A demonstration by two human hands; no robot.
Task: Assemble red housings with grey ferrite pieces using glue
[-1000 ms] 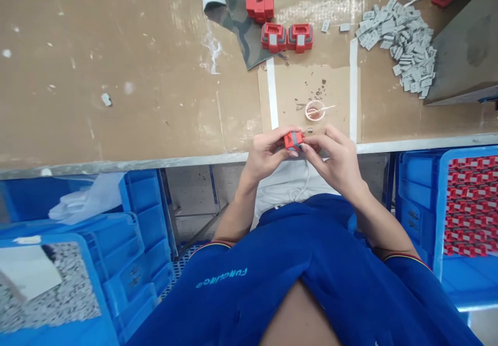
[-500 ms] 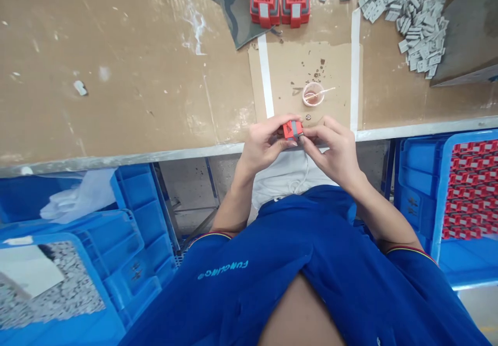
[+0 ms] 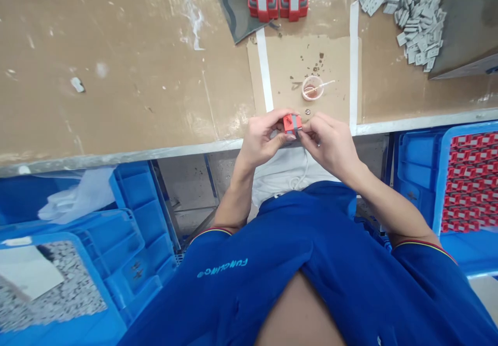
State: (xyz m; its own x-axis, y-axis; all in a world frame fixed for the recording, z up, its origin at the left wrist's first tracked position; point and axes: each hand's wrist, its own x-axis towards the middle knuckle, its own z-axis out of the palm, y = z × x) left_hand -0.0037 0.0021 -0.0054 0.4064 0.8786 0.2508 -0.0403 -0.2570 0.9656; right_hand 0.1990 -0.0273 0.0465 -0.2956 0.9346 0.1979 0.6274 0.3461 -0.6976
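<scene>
Just over the table's front edge, my left hand (image 3: 261, 139) grips a small red-and-grey plastic part (image 3: 291, 123) between thumb and fingers. My right hand (image 3: 330, 141) is closed in a pinch against the right side of this part. Whatever lies between its fingertips is hidden or too small to name. Beyond the hands a small clear cup (image 3: 312, 88) holds some brownish liquid, with a thin stick (image 3: 326, 83) resting in it. A small round metal-looking piece (image 3: 307, 112) lies between the cup and my hands.
Red-and-grey plastic parts (image 3: 263, 1) stand at the back by a camouflage cloth (image 3: 243, 22). Loose grey pieces (image 3: 418, 16) form a pile at back right beside a grey box (image 3: 470, 29). Blue crates flank me: one with red parts (image 3: 470, 180), another with grey pieces (image 3: 78, 284).
My right hand has shifted slightly, its fingertips now along the right side of the red-and-grey part. The left hand keeps its hold. The whole view has tilted a little.
</scene>
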